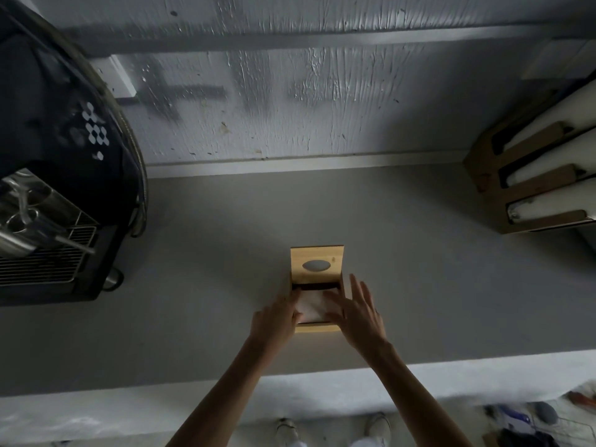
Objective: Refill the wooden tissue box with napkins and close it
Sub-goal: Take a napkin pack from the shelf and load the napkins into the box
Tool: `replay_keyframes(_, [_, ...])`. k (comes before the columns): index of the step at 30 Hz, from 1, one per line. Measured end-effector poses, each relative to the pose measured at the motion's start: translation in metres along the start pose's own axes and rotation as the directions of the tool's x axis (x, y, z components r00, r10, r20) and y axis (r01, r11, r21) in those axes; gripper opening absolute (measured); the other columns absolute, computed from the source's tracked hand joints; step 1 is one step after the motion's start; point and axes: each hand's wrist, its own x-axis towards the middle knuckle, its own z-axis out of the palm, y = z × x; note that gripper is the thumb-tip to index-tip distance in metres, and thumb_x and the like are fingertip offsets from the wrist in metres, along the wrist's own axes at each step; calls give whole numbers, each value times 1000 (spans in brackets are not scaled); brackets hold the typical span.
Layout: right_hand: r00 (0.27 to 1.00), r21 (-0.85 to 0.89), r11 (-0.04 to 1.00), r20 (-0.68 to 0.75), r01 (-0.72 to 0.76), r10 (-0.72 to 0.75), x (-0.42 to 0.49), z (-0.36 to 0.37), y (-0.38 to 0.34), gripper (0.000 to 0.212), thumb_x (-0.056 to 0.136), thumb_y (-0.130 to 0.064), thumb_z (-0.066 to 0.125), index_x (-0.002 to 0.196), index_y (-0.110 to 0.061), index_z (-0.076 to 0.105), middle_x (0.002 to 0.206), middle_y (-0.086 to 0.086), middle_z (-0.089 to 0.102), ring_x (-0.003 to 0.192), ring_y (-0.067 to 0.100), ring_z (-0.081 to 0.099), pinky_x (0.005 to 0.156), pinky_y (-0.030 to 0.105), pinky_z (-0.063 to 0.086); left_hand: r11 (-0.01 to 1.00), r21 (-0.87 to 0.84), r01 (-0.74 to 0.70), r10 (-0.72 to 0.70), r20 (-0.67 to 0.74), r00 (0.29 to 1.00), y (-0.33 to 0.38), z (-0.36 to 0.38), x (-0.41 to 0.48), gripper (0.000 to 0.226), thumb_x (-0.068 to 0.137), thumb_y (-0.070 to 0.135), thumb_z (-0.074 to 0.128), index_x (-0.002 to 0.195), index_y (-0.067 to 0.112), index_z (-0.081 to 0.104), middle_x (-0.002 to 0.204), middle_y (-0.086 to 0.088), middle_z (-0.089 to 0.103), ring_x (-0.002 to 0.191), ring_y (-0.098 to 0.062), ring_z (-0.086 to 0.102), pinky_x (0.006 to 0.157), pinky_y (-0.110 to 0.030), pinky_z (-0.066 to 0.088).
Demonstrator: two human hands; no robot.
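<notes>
Head view: at lower centre of the frame, my box (317,327) sits on the grey counter (209,285), lid (316,265) raised. My left hand (274,321) and right hand (358,314), fingers spread, press white napkins (311,307) down inside it.

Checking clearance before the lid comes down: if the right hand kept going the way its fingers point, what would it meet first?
Probably the raised lid: the right hand points away from the person over the napkins, though its outer fingers might pass beside it.
</notes>
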Motion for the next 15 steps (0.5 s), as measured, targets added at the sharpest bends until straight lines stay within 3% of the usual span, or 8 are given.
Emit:
replay_keyframes(3, [999,-50,999,36,-11,13,1,-4,1,56,91,-36,62,142,-41,38,164,5,5,151,33,5,107,50,43,998,69,-13,15,-33,999,4,-1,-2,52,97,32,47,146,30,29,132,-8,54,108,-31,64,85,-41,53])
replay_keyframes(9, [986,-115,986,103,-122,134,-1,-16,-9,56,91,-39,61,142,-35,38,162,11,10,150,35,7,110,52,37,999,35,21,-24,102,995,4,-5,6,49,98,30,47,144,27,33,131,-11,57,116,-32,59,90,-43,49])
replay_keyframes(12, [992,-179,976,-37,-125,120,-9,-19,-24,53,88,-30,67,137,-26,47,150,15,37,137,34,36,100,43,46,997,-56,52,-46,112,993,4,-2,6,53,97,26,49,145,24,29,139,-10,53,121,-33,56,96,-45,48])
replay_keyframes(15, [969,-85,996,-245,1,-22,-8,-18,-43,34,74,-22,81,104,-15,67,110,7,69,97,24,67,77,35,57,977,-198,82,-64,92,994,6,2,3,58,97,23,48,148,19,20,142,-14,50,122,-33,57,99,-47,50])
